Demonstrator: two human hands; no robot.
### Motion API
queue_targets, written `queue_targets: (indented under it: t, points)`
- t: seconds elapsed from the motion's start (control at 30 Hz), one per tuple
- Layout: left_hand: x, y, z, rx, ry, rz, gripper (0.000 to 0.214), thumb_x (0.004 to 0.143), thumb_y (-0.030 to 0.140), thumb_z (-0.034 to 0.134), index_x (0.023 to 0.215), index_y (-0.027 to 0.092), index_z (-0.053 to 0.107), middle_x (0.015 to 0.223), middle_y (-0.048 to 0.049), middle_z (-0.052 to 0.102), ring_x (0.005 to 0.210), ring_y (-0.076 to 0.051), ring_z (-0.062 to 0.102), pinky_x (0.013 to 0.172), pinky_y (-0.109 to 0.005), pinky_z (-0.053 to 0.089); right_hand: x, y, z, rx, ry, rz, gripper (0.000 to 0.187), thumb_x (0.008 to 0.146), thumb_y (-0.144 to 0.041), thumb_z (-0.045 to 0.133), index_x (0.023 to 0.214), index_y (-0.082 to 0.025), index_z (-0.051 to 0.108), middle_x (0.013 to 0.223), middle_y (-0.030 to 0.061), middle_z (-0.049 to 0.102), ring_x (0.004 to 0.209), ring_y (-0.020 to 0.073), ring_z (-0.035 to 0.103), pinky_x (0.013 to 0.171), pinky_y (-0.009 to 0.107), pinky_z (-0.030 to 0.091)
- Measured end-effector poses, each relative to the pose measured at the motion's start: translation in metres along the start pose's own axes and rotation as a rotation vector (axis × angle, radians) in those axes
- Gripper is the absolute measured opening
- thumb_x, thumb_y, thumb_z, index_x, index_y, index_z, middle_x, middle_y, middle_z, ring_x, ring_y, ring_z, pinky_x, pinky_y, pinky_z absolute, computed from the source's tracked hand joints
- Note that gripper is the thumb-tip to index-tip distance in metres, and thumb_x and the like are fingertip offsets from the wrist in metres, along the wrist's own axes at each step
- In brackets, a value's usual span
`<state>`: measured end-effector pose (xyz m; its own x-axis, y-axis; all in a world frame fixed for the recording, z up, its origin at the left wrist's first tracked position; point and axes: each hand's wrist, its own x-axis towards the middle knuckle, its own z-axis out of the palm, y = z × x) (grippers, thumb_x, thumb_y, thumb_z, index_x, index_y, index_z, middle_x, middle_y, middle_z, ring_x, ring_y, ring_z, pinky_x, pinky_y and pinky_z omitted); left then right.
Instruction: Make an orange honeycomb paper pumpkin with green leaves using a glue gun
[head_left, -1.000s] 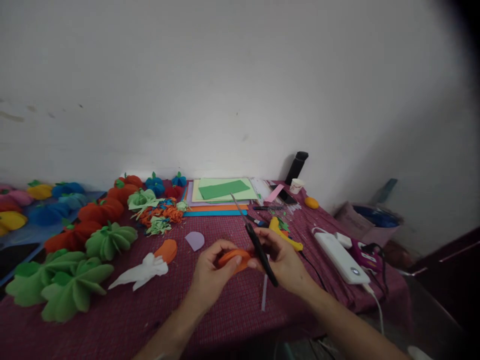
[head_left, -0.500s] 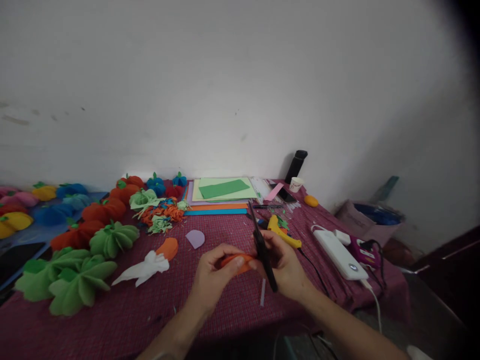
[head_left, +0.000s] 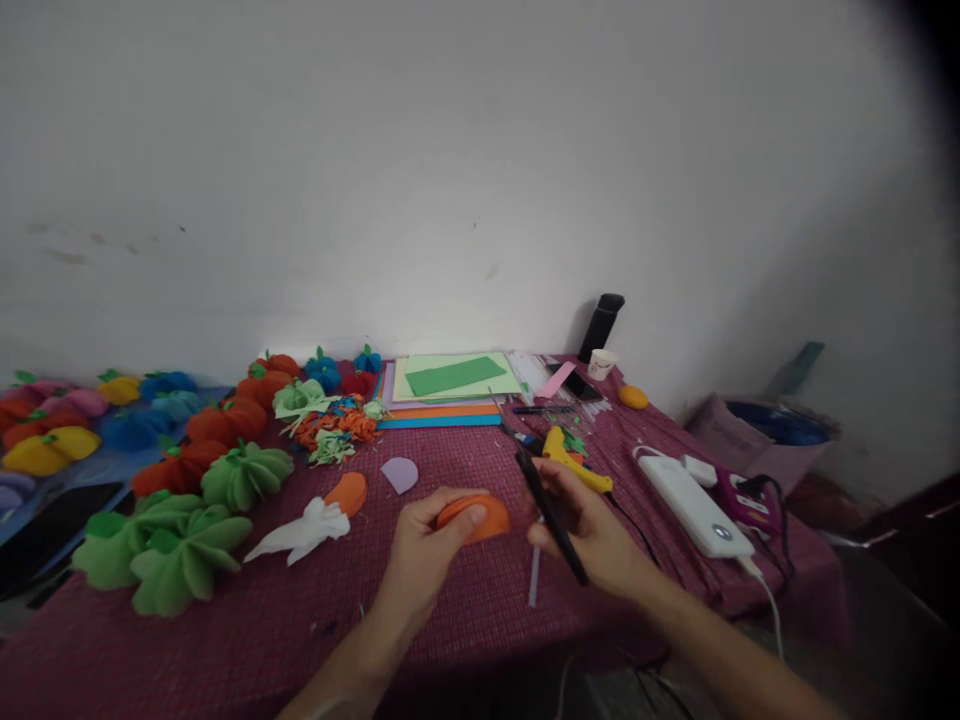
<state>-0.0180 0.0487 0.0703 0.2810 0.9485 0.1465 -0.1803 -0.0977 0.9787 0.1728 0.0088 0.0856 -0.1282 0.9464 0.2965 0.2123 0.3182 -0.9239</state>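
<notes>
Above the plaid tablecloth [head_left: 480, 615], my left hand [head_left: 429, 535] pinches a folded orange felt piece [head_left: 493, 519], thumb on its near face, fingers curled behind. My right hand [head_left: 589, 520] grasps a slim black-handled tool [head_left: 551, 515], probably scissors, slanting up and to the left; its thumb points at the felt, apart from it. Both forearms reach up from the lower edge. Step, as I judge it: steadying the felt for working, tool clear. Next move seems to call for a firm left pinch and lined-up edges. Near my right hand: a yellow glue gun [head_left: 574, 463] and a narrow pale strip [head_left: 534, 580]. Farther left: a lavender half-round [head_left: 400, 474], an orange cutout [head_left: 347, 494] touching white tissue [head_left: 304, 532], then ribbed green felt pumpkins [head_left: 247, 477].
</notes>
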Motion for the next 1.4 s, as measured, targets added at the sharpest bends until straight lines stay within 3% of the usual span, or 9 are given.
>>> queue_targets:
  t: [0.1,0.17,0.23,0.4,0.67,0.97,1.4]
  points:
    - [-0.001,0.004,-0.009,0.107,-0.016,0.091,0.017,0.072,0.027,0.065,0.084,0.018,0.072,0.081,-0.0053,0.068,0.077,-0.017,0.059,0.072,-0.027,0.046,-0.008,-0.012,-0.033,-0.293,-0.218,-0.062,0.071,0.069,-0.036,0.071,0.131,-0.025,0.036,0.124,0.0105,0.049,0.111,0.0266,0.048,0.091,0.040,0.041]
    - [-0.002,0.008,-0.012,0.165,-0.050,0.134,0.015,0.072,0.025,0.064,0.082,0.019,0.073,0.078,-0.0051,0.067,0.075,-0.017,0.057,0.070,-0.027,0.045,-0.011,-0.021,-0.049,-0.469,-0.346,-0.072,0.072,0.069,-0.036,0.072,0.131,-0.026,0.038,0.126,0.0113,0.049,0.113,0.0283,0.047,0.092,0.041,0.041]
    - [-0.003,0.011,-0.013,0.207,-0.105,0.151,0.015,0.072,0.022,0.063,0.084,0.020,0.073,0.078,-0.0055,0.068,0.074,-0.017,0.056,0.068,-0.027,0.044,-0.011,-0.029,-0.057,-0.602,-0.379,-0.113,0.068,0.068,-0.037,0.071,0.128,-0.026,0.042,0.123,0.0112,0.052,0.112,0.0281,0.048,0.092,0.041,0.041]
    - [-0.005,0.015,-0.011,0.284,-0.197,0.121,0.017,0.072,0.022,0.063,0.086,0.022,0.073,0.078,-0.0063,0.067,0.075,-0.018,0.054,0.067,-0.028,0.043,-0.010,-0.039,-0.060,-0.735,-0.390,-0.139,0.060,0.071,-0.038,0.068,0.125,-0.023,0.047,0.115,0.0111,0.055,0.106,0.0257,0.052,0.091,0.039,0.041]
    - [-0.006,0.015,-0.011,0.311,-0.212,0.107,0.013,0.069,0.025,0.067,0.081,0.023,0.074,0.070,-0.0043,0.063,0.070,-0.017,0.052,0.064,-0.027,0.041,-0.008,-0.037,-0.054,-0.701,-0.374,-0.185,0.058,0.070,-0.037,0.069,0.123,-0.024,0.050,0.106,0.0096,0.058,0.097,0.0242,0.053,0.085,0.038,0.043]
    - [-0.007,0.011,-0.012,0.311,-0.213,0.115,0.009,0.069,0.021,0.067,0.075,0.022,0.074,0.067,-0.0023,0.060,0.068,-0.015,0.051,0.063,-0.025,0.039,-0.008,-0.038,-0.050,-0.762,-0.391,-0.190,0.061,0.071,-0.040,0.067,0.126,-0.023,0.048,0.110,0.0112,0.057,0.100,0.0253,0.054,0.086,0.039,0.043]
    - [-0.006,0.009,-0.012,0.282,-0.222,0.123,0.017,0.069,0.012,0.062,0.076,0.023,0.074,0.069,-0.0024,0.062,0.070,-0.015,0.053,0.065,-0.024,0.039,-0.008,-0.041,-0.048,-0.843,-0.421,-0.251,0.055,0.077,-0.040,0.061,0.126,-0.019,0.047,0.099,0.0103,0.062,0.085,0.0201,0.059,0.075,0.032,0.046]
